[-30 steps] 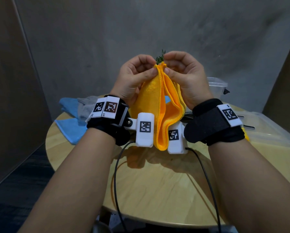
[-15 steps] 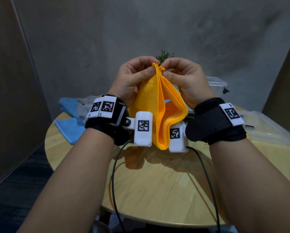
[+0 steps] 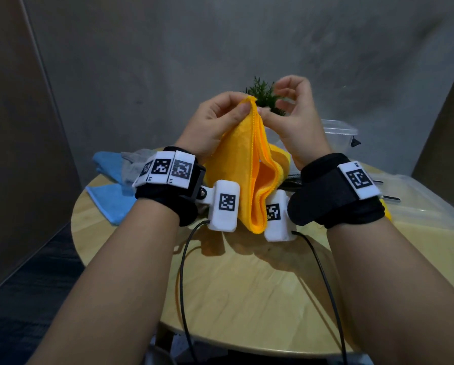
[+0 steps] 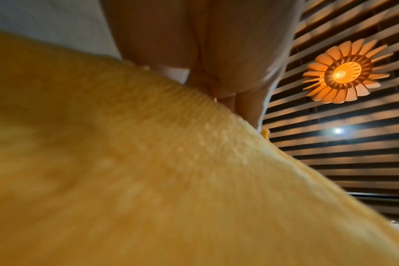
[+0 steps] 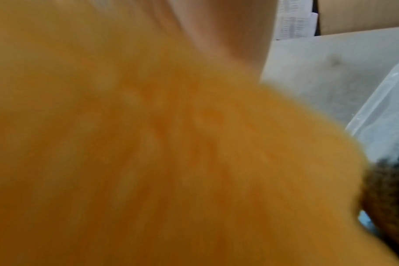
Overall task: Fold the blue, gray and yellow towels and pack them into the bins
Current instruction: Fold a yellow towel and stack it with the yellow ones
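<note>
Left hand (image 3: pixel 215 119) fingers pinch the yellow towel (image 3: pixel 236 164), hiding fingertips; right hand (image 3: pixel 294 119) fingers loosely curled.

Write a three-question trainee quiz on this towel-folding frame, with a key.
1. True or false: the yellow towel lies flat on the table.
2. Which hand pinches its top corner?
A. left hand
B. right hand
C. neither
3. Fill in: the blue towel lies on the table beside a ____ one.

Key:
1. False; it hangs in the air, folded.
2. A; the right hand's fingers are lifted, only its thumb near the edge.
3. gray
</note>
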A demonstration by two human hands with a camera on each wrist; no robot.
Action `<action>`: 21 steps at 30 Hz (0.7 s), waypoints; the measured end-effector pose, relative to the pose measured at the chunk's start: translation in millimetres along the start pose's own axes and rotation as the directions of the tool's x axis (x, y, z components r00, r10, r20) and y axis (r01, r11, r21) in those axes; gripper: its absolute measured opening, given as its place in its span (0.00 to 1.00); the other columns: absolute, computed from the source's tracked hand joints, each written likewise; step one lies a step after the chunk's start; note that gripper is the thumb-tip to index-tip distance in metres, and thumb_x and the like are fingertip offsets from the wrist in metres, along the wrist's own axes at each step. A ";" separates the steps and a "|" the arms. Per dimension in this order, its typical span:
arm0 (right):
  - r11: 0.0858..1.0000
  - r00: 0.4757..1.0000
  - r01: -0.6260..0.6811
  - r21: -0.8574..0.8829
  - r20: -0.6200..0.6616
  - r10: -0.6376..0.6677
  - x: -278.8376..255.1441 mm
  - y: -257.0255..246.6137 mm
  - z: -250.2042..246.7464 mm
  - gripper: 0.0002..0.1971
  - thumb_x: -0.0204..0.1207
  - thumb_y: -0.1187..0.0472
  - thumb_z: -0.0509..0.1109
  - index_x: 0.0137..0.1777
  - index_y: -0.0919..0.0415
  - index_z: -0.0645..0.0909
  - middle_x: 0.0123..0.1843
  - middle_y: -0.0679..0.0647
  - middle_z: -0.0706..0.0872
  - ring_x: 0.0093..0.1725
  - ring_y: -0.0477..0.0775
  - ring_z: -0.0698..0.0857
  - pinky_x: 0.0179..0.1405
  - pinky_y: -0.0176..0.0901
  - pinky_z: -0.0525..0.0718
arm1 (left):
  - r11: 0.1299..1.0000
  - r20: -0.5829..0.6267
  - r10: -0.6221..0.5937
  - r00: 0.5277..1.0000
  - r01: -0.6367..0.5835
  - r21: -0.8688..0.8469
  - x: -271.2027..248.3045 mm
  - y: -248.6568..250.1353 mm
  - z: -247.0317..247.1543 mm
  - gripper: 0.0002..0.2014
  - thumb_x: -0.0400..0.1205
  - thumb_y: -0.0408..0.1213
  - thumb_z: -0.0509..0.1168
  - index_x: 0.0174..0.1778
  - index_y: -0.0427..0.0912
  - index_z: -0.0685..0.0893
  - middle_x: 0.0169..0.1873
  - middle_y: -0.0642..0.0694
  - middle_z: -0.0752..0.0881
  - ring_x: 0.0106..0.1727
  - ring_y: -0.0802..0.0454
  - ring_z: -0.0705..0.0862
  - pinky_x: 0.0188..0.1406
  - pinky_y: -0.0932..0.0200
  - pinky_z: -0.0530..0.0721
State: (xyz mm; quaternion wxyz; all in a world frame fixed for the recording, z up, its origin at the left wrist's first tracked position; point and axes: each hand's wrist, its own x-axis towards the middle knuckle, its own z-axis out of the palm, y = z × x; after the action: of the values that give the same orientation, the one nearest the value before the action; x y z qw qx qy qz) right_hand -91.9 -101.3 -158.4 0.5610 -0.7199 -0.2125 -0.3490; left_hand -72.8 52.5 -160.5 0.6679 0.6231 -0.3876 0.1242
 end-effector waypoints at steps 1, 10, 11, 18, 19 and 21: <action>1.000 1.000 -0.020 0.016 0.013 0.020 -1.3 -3.4 1.0 0.22 0.66 0.53 0.76 0.54 0.45 0.68 0.60 0.48 0.74 0.65 0.51 0.75 0.65 0.41 0.75 | 0.999 -0.058 0.019 0.998 -0.017 0.036 1.7 -1.0 -1.5 0.03 0.83 0.33 0.61 0.45 0.40 0.80 0.35 0.56 0.89 0.39 0.64 0.85 0.43 0.66 0.82; 0.972 0.884 -0.064 -0.226 0.439 0.161 -8.5 -19.3 7.5 0.36 0.67 0.61 0.77 0.67 0.39 0.61 0.71 0.52 0.66 0.67 0.57 0.73 0.55 0.46 0.78 | 0.978 -0.551 0.207 0.808 -0.153 0.143 10.9 -1.8 -33.6 0.08 0.75 0.51 0.68 0.40 0.51 0.80 0.41 0.43 0.84 0.45 0.47 0.82 0.49 0.46 0.81; 0.968 0.879 -0.057 -0.244 0.448 0.165 -8.7 -18.3 7.0 0.36 0.68 0.64 0.76 0.68 0.39 0.60 0.71 0.53 0.67 0.65 0.58 0.75 0.52 0.46 0.80 | 0.974 -0.568 0.222 0.793 -0.150 0.171 11.2 -1.6 -36.5 0.07 0.77 0.48 0.67 0.40 0.51 0.79 0.39 0.48 0.83 0.43 0.53 0.81 0.48 0.51 0.81; 0.937 0.913 -0.013 -0.350 0.379 0.154 -4.1 -8.3 -1.4 0.27 0.69 0.66 0.77 0.65 0.50 0.72 0.53 0.47 0.77 0.48 0.41 0.77 0.42 0.39 0.79 | 0.959 -0.712 0.270 0.648 -0.120 0.255 16.8 -5.7 -46.8 0.07 0.82 0.43 0.64 0.39 0.53 0.74 0.35 0.57 0.77 0.38 0.64 0.76 0.46 0.64 0.78; 0.930 0.927 0.007 -0.367 0.351 0.131 -3.6 -5.2 -0.6 0.19 0.71 0.65 0.76 0.59 0.52 0.75 0.47 0.47 0.79 0.44 0.42 0.77 0.41 0.41 0.77 | 0.961 -0.723 0.265 0.638 -0.111 0.255 17.0 -6.6 -47.3 0.07 0.82 0.43 0.64 0.38 0.53 0.74 0.35 0.57 0.77 0.38 0.63 0.76 0.46 0.63 0.77; 0.938 0.967 0.004 -0.348 0.240 0.084 -2.0 0.6 -1.1 0.09 0.74 0.65 0.73 0.50 0.54 0.78 0.40 0.47 0.79 0.40 0.45 0.77 0.41 0.42 0.76 | 0.958 -0.729 0.276 0.626 -0.114 0.264 16.5 -7.2 -48.7 0.07 0.82 0.43 0.62 0.38 0.53 0.72 0.35 0.57 0.76 0.37 0.65 0.75 0.46 0.64 0.76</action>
State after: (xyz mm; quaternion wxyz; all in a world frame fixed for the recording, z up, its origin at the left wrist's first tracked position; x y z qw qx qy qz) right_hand -93.1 -102.3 -160.2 0.4016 -0.8496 -0.2023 -0.2755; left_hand -39.4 91.0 -151.0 0.6872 0.5292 -0.1238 0.4821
